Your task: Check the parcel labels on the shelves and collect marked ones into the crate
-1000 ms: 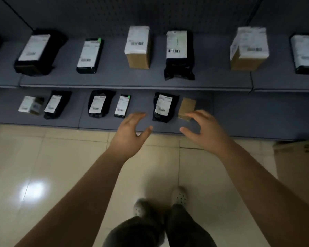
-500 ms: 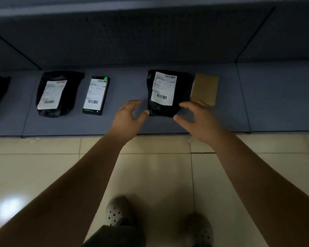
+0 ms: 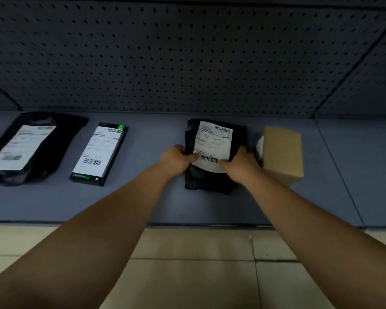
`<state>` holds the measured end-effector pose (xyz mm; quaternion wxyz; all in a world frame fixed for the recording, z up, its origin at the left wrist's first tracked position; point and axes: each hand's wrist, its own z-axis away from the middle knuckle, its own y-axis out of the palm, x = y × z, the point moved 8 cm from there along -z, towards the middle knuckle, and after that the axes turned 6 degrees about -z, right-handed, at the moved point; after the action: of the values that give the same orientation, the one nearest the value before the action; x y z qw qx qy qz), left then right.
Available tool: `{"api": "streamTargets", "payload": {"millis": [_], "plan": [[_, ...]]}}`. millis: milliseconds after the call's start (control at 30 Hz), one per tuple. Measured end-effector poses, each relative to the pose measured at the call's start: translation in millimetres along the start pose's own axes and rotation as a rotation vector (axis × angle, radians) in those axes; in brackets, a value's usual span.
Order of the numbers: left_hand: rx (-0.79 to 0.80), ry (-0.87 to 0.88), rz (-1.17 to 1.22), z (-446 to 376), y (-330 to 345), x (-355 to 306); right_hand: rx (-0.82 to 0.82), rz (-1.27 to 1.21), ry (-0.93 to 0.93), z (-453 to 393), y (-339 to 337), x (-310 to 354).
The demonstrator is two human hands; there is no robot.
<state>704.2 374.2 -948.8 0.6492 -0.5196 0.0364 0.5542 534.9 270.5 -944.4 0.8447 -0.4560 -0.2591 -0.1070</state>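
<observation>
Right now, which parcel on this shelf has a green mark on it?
The slim black box, second from left, with a green tag at its label's top corner. The two black bags and the cardboard box show none.

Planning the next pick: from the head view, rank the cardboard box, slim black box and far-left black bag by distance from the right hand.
1. Cardboard box, right beside the right hand.
2. Slim black box, to the left, past the held parcel.
3. Far-left black bag, at the shelf's left end.

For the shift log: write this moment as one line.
left hand: holds black parcel | right hand: holds it | label: unread
</observation>
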Motion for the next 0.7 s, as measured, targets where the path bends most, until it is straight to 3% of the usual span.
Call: {"api": "streamTargets", "payload": {"millis": [167, 300, 433, 700], "plan": [[-0.014, -0.016, 0.084, -5, 3, 7, 0.035, -0.25, 0.004, -4, 5, -4], [0.042, -0.056, 0.448, -2, 6, 10, 0.019, -0.478, -0.076, -1, 0, 2], [0.028, 0.045, 0.648, 5, -19, -12, -0.097, -0.603, -0.255, 7, -36, 26], [0.003, 0.224, 0.775, 22, -52, -47, -0.11, -0.814, -0.408, 24, -75, 45]]}}
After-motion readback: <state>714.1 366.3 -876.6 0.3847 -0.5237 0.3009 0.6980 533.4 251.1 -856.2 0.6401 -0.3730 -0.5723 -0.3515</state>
